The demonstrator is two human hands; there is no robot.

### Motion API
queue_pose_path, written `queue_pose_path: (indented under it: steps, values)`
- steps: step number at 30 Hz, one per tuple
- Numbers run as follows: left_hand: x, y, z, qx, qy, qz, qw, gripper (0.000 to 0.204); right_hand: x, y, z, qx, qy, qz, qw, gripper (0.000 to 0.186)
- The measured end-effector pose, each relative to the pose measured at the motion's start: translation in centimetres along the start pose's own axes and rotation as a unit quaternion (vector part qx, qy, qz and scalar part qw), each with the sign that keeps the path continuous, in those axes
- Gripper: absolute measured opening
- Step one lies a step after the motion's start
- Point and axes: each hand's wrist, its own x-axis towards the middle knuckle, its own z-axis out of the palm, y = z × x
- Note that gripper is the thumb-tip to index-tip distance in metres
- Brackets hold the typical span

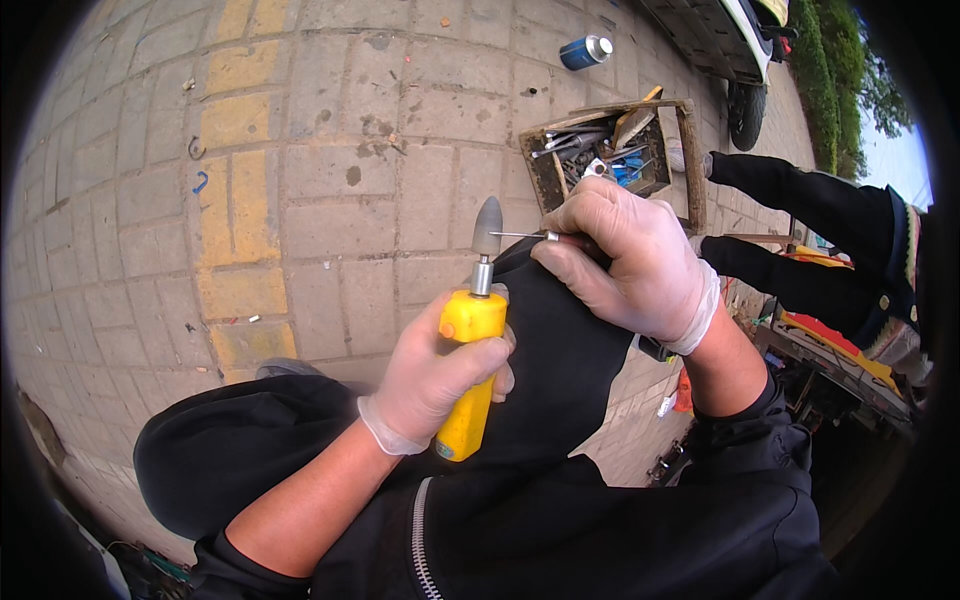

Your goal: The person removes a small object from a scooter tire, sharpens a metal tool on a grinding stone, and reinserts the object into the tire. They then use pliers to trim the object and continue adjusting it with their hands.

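The left hand in a thin translucent glove (440,350) is closed round a yellow block-shaped rotary tool (472,400) above the lap, its grey bullet-shaped stone (487,220) uppermost; the right hand, likewise gloved, (640,260) pinches a dark-handled tool (582,243), its thin metal shaft (518,235) overlapping the stone, near an open wooden toolbox (545,182)

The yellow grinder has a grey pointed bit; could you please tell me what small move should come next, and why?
Perhaps ease the thin tool lightly against the grey bit: the right hand holds it with the tip at the bit, though contact is hard to tell, and the left hand grips the yellow grinder.
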Motion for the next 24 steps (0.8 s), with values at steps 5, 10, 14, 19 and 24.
queue_pose_path:
  steps: [5,10,14,19,24]
  values:
    - [0.02,0.01,0.04,0.000,0.000,0.000,1.000,0.053,-0.09,0.08,0.08,-0.012,0.000,-0.003,1.000,0.019]
    - [0.01,0.03,0.05,0.000,0.000,0.000,1.000,0.053,-0.09,0.18,0.12,-0.047,-0.010,-0.008,0.999,0.020]
    - [0.06,0.01,0.03,-0.007,0.001,0.001,1.000,0.053,0.00,-0.24,0.21,0.013,0.020,0.023,0.999,0.019]
    - [0.06,0.02,0.03,-0.001,-0.004,0.000,1.000,0.054,-0.06,-0.57,-0.04,0.025,-0.008,0.056,0.998,0.024]
    - [0.04,0.10,0.03,0.003,-0.004,0.001,1.000,0.054,0.01,-0.28,0.02,0.022,-0.004,0.037,0.999,0.022]
